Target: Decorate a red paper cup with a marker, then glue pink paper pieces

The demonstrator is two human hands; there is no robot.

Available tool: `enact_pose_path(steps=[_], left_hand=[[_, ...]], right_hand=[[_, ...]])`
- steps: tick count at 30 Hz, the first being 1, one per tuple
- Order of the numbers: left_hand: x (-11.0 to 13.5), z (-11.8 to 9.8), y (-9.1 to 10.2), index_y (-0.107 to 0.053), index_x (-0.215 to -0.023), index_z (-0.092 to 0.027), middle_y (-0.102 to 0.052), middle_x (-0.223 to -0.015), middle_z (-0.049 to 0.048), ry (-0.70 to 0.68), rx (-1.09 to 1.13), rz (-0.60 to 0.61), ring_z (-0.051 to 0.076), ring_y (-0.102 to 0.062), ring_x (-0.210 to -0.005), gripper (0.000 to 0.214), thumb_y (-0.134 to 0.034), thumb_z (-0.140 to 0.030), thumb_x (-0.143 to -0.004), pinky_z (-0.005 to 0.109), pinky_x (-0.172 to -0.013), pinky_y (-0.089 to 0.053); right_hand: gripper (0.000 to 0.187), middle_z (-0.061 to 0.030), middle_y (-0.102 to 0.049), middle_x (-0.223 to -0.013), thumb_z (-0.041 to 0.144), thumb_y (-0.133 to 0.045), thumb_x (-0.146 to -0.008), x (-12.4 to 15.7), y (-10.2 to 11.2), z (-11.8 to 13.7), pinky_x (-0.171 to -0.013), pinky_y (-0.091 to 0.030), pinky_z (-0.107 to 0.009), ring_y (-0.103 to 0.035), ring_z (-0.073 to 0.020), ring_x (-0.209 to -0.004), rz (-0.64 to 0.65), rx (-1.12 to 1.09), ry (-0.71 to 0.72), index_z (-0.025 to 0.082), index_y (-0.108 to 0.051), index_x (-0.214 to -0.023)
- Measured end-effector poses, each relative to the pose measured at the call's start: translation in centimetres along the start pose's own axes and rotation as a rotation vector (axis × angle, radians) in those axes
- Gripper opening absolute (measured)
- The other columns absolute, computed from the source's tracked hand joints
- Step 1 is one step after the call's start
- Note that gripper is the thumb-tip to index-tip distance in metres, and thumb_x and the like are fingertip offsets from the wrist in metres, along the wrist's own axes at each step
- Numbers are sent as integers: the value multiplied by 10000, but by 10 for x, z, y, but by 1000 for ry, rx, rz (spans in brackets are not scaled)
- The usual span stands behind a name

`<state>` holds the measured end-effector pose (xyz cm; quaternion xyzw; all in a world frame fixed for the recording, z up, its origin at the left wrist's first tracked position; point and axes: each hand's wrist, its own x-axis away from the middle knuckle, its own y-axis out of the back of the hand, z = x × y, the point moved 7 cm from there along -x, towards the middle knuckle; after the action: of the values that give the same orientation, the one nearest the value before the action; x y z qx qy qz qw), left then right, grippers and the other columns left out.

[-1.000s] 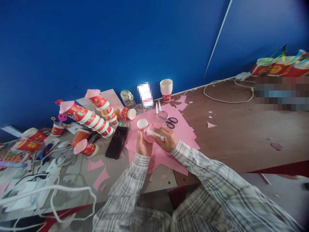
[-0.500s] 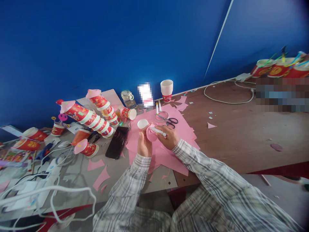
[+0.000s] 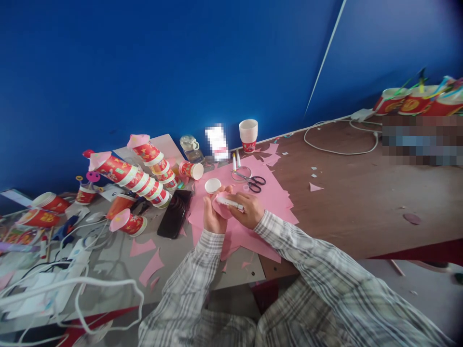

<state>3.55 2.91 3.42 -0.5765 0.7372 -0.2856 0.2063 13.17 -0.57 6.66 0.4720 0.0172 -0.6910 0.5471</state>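
Note:
My left hand (image 3: 214, 217) is closed around a round piece of pink paper (image 3: 221, 210), held up over the table. In my right hand (image 3: 249, 211) is a white marker-like pen (image 3: 231, 204), its tip end against the pink paper. The pen's exact kind is too small to tell. Just behind my left hand stands a white-rimmed paper cup (image 3: 212, 184), partly hidden by the fingers. Black-handled scissors (image 3: 256, 183) lie beyond my right hand on pink paper sheets (image 3: 267, 221).
Stacked red cups with pink cone tops (image 3: 132, 176) and a black phone (image 3: 174, 214) are on the left. Behind are a glass bottle (image 3: 191, 149), nested cups (image 3: 248, 135) and a blurred bright screen (image 3: 217, 142). White cables (image 3: 90, 284) cross the front left.
The pink paper has turned and moved slightly left in my left hand. My right hand has shifted left and a little downward with the pen.

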Motion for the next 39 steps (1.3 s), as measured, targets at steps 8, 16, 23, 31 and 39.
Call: enact_pose_path(steps=[8, 16, 23, 31, 39], left_hand=[[4, -6, -1, -558, -1070, -182, -533, -1202, 123, -194, -160, 13, 284, -390, -1206, 572, -499, -595, -679, 449, -1051, -251], [4, -10, -4, -544, -1085, -177, -530, -1202, 130, -174, -131, 32, 292, -390, -1204, 588, -469, -607, -689, 459, -1047, -244], [1, -5, -3, -583, -1018, -90, -573, -1109, 193, 10, -7, 21, 334, -423, -1166, 698, -327, -663, -713, 498, -1008, -281], [3, -14, -4, -608, -996, -116, -559, -1149, 166, -73, -52, 16, 307, -408, -1186, 656, -352, -651, -716, 448, -1029, -279], [8, -21, -12, -603, -1007, -160, -569, -1150, 131, -240, -167, 53, 289, -393, -1202, 599, -463, -636, -672, 444, -1065, -216]], right_hand=[[276, -60, -677, -896, 286, -496, -790, -1, 2, -12, -719, -510, -306, -626, -179, -774, -19, -82, -117, 207, -585, -1039], [256, -61, -665, -815, 249, -506, -792, -2, 7, 0, -639, -506, -291, -604, -159, -670, -34, -162, -22, 185, -581, -1028], [257, -69, -643, -784, 272, -499, -805, 2, 0, 19, -574, -473, -281, -574, -158, -622, 55, -97, 147, 167, -569, -1028], [260, -30, -617, -720, 304, -500, -795, 1, -1, -1, -565, -454, -253, -554, -137, -574, 11, -11, -22, 207, -581, -1022], [246, -64, -669, -861, 288, -505, -793, 0, 2, -14, -683, -496, -290, -619, -181, -755, -30, -46, -144, 184, -587, -1001]])
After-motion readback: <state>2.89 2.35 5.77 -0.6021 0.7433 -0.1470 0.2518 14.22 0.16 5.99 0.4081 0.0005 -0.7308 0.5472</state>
